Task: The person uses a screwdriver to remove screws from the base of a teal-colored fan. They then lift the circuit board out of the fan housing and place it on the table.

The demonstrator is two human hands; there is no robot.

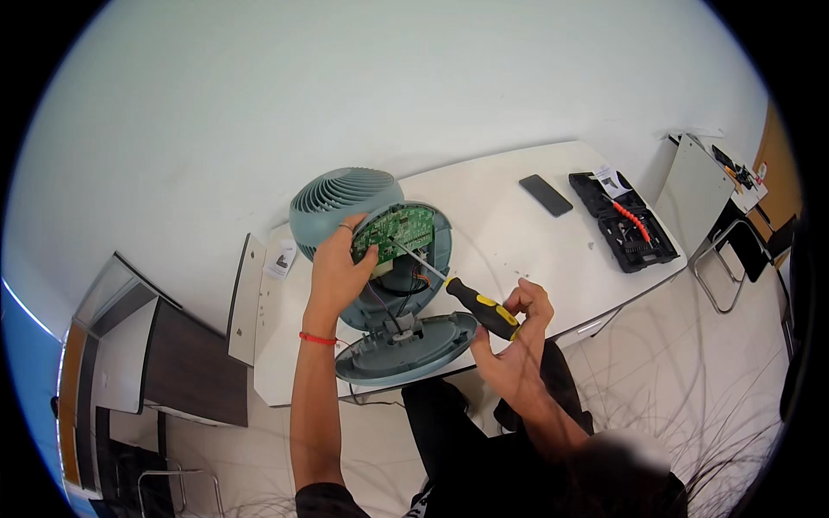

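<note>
A grey-green fan (345, 194) with a slatted round grille lies on the table, its base opened toward me. Inside the base a green circuit board (406, 226) shows, with wires (420, 282) below it. My left hand (338, 266) grips the board's left edge, thumb on its face. In my right hand (518, 332) is a screwdriver (484, 308) with a black and yellow handle. Its shaft slants up to the left and the tip meets the board, or nearly so. The detached base cover (406, 350) hangs at the table's front edge, close under the opened base.
On the white table (492, 224) lie a dark phone (546, 195) and an open black tool case (626, 224) with a red flexible shaft (632, 221). A paper slip (280, 259) is left of the fan. A chair (734, 250) stands far right, a dark-topped desk (194, 367) left.
</note>
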